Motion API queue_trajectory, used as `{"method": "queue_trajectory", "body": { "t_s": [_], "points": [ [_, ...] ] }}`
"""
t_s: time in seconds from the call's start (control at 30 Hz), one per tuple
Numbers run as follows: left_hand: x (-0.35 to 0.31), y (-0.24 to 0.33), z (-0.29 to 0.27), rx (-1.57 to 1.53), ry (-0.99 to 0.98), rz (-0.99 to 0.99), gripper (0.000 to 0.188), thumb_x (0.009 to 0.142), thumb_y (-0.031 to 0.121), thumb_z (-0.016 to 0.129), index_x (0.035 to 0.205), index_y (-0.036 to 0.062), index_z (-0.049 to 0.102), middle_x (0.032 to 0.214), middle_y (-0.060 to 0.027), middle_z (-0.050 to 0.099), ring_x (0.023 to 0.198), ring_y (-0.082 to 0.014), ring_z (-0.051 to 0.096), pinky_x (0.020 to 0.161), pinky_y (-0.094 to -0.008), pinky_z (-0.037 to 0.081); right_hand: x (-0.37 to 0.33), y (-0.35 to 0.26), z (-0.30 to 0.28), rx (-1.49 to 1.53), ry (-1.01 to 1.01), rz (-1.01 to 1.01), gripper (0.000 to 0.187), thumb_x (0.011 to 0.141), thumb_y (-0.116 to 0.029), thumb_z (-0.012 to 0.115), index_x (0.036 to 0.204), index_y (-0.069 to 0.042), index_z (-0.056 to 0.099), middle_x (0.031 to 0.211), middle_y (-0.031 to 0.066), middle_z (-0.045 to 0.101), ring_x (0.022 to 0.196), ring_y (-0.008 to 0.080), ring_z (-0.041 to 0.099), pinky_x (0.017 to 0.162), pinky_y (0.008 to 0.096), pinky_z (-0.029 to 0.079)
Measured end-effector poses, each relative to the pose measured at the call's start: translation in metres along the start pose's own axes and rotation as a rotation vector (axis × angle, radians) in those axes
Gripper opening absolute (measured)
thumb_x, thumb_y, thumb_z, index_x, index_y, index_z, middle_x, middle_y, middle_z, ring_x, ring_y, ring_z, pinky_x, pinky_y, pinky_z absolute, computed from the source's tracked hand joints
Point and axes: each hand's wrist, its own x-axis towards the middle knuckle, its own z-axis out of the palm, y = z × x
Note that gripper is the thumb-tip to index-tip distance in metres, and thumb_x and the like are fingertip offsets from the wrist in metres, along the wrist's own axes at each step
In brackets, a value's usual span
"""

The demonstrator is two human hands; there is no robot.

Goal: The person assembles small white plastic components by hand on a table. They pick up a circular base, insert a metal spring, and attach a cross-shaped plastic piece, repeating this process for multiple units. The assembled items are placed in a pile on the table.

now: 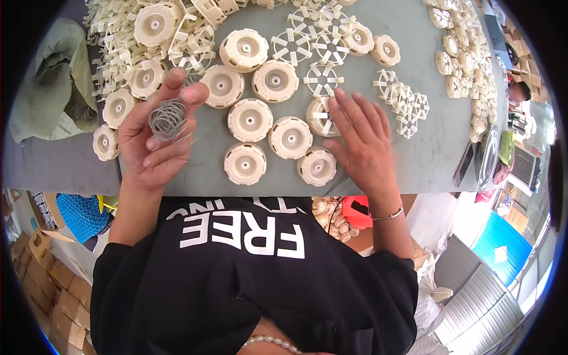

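Observation:
My left hand (155, 133) is raised over the table's near left part and holds a bunch of thin grey wire rings (169, 120) between thumb and fingers. My right hand (361, 139) lies flat, fingers spread, its fingertips on a cream round plastic disc (320, 116) that has a spoked wheel piece set in it. Several more cream discs (250, 120) with a centre hole lie between the two hands on the grey-green table (426, 160). Loose cream spoked wheel pieces (322, 78) lie just beyond them.
A heap of cream plastic parts (124, 53) fills the far left, beside a crumpled green cloth (56, 83). More small cream parts (467, 65) line the far right edge. A phone (463, 164) and metal plate (489, 157) sit at the right. Cardboard boxes (41, 278) stand on the floor.

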Motion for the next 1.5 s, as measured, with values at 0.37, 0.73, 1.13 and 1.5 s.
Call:
{"method": "queue_trajectory", "body": {
  "t_s": [0.37,0.73,1.13,1.5],
  "points": [
    [-0.009,-0.020,0.003,0.262,0.122,-0.117,0.035,0.102,0.009,0.065,0.135,0.0007,0.059,0.141,-0.0246,0.057,0.075,-0.0141,0.064,0.051,-0.0196,0.057,-0.002,0.004,0.024,0.509,0.189,0.176,0.098,0.078,-0.034,0.095,0.159,-0.004,0.049,0.151,0.0141,0.062,0.139,0.0329,0.057,0.123,0.0495,0.038],
    [0.008,-0.063,0.021,2.123,0.166,0.231,0.027,0.086,0.008,0.084,0.110,0.0049,0.073,0.108,-0.0047,0.072,0.094,-0.0157,0.073,0.071,-0.0360,0.058,-0.039,0.089,-0.019,-0.047,0.687,0.506,0.062,0.088,-0.016,0.089,0.143,0.000,0.064,0.124,0.0130,0.072,0.112,0.0244,0.069,0.100,0.0377,0.055],
    [0.020,-0.066,0.042,1.046,0.481,-0.240,0.033,0.104,0.026,0.074,0.128,0.0025,0.073,0.098,-0.0086,0.078,0.068,-0.0089,0.067,0.054,-0.0232,0.048,0.002,0.012,0.006,0.402,0.340,0.349,0.039,0.084,-0.009,0.088,0.121,-0.012,0.079,0.131,0.0108,0.067,0.084,0.0188,0.070,0.072,0.0324,0.058],
    [0.026,-0.078,0.035,1.247,0.482,-0.137,0.032,0.099,0.019,0.079,0.128,0.0066,0.072,0.097,-0.0035,0.074,0.072,-0.0092,0.064,0.060,-0.0265,0.051,0.014,-0.042,0.006,0.841,0.273,0.143,0.033,0.080,-0.003,0.089,0.112,-0.005,0.077,0.108,0.0085,0.076,0.091,0.0233,0.073,0.077,0.0343,0.060]
  ]
}}
